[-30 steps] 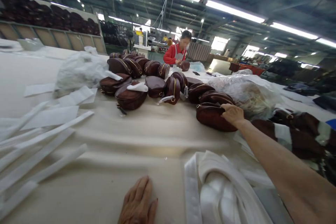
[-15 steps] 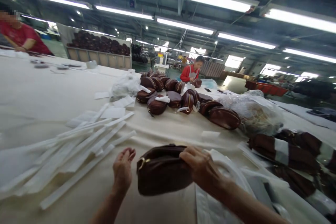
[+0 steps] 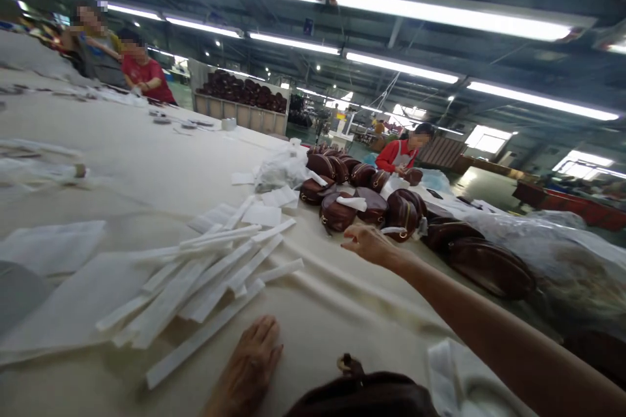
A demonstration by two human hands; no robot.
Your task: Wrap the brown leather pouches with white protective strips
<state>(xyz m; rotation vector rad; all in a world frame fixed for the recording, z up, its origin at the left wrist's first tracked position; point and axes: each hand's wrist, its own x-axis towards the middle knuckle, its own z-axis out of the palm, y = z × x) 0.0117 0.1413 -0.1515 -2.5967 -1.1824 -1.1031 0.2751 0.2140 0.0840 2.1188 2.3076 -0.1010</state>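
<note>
My left hand (image 3: 257, 355) lies flat on the pale table cover, fingers stretched forward and holding nothing. My right hand (image 3: 369, 244) reaches far out over the table, its fingers loosely extended and nothing visible in them. Just beyond it is a round dark brown bag (image 3: 337, 214) with a strip of white paper (image 3: 353, 202) on top; whether the fingertips touch it, I cannot tell. Close to me, at the bottom edge, a dark brown bag (image 3: 372, 397) is partly cut off by the frame, with a small strap end and metal fitting upright on it. Neither hand grips it.
Long white paper strips (image 3: 215, 280) lie heaped on the left of the table. Several brown bags (image 3: 491, 267) stand in a cluster ahead, beside clear plastic wrapping (image 3: 567, 247). A crumpled plastic bag (image 3: 281, 169) lies behind the strips. Co-workers in red (image 3: 394, 155) stand beyond.
My right hand has let go of the brown bag and moved forward to the cluster. My left hand has come down flat on the table. The view has swung left.
</note>
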